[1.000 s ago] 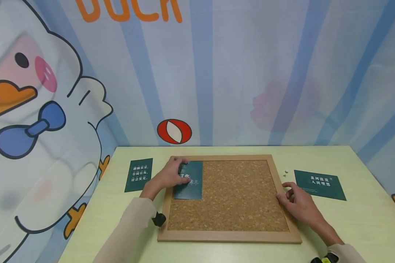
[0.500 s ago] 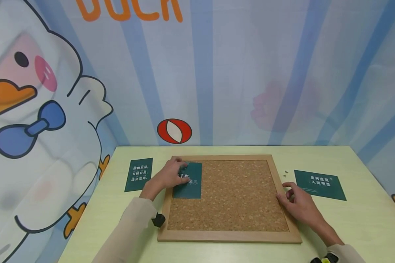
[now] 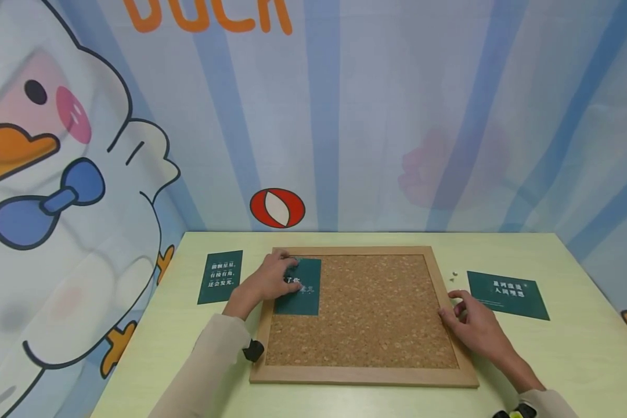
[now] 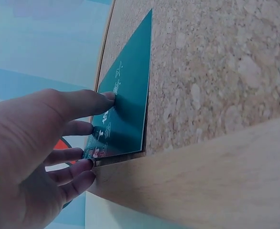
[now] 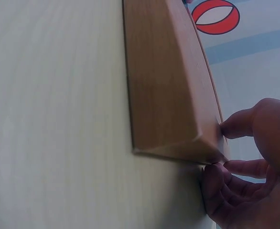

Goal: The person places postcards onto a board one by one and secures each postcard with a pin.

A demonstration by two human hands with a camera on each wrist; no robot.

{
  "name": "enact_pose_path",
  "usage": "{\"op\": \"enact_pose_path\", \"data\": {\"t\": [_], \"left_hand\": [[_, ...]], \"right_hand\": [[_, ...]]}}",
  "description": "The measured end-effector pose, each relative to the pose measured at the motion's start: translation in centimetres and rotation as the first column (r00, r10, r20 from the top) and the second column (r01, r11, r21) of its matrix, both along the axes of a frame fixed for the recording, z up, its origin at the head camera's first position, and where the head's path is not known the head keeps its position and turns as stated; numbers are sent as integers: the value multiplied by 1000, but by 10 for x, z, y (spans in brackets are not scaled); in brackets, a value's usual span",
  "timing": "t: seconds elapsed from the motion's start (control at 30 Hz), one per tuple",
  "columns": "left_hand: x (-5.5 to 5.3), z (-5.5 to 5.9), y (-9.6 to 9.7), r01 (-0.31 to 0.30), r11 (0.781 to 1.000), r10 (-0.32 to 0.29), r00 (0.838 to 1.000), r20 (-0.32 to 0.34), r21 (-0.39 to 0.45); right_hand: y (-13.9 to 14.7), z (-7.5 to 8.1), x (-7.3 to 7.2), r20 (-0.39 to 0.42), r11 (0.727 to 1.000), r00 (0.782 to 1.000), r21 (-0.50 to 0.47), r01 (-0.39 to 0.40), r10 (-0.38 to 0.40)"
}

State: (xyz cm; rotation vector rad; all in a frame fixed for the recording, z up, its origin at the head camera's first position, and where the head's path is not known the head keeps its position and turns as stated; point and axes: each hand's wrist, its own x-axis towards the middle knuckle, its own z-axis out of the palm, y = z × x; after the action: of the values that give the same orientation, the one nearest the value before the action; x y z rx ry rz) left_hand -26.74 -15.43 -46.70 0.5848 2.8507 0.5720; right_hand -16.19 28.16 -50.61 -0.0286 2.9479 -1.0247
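Five fingers spread, our left hand touches a white-lettered green rectangular card; our half-curled right hand, a wood-framed corkboard.

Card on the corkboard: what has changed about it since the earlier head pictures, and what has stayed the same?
Under the left hand, the card has shifted slightly, its far edge a touch nearer the person, and it shines less. No grasp or release is visible. The corkboard, right hand, left card and right card look unmoved.
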Motion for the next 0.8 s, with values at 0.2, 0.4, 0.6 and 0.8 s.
{"op": "enact_pose_path", "data": {"t": [0.2, 0.4, 0.6, 0.8], "left_hand": [[0, 0, 0, 7, 1000, -7, 1000, -15, -13], [-1, -1, -1, 1, 999, -2, 1000, -19, -42], [0, -3, -2, -30, 998, 28, 999, -41, -53], [2, -5, -3, -55, 997, 53, 997, -53, -53]], "right_hand": [[0, 0, 1, 5, 1000, 1000, 1, 1, -1], [-1, 0, 1, 6, 1000, 1000, 2, 4, -4], [-1, 2, 1, 10, 1000, 1000, -7, 0, 0], [-1, 3, 1, 13, 1000, 1000, -13, -4, 4]]}}
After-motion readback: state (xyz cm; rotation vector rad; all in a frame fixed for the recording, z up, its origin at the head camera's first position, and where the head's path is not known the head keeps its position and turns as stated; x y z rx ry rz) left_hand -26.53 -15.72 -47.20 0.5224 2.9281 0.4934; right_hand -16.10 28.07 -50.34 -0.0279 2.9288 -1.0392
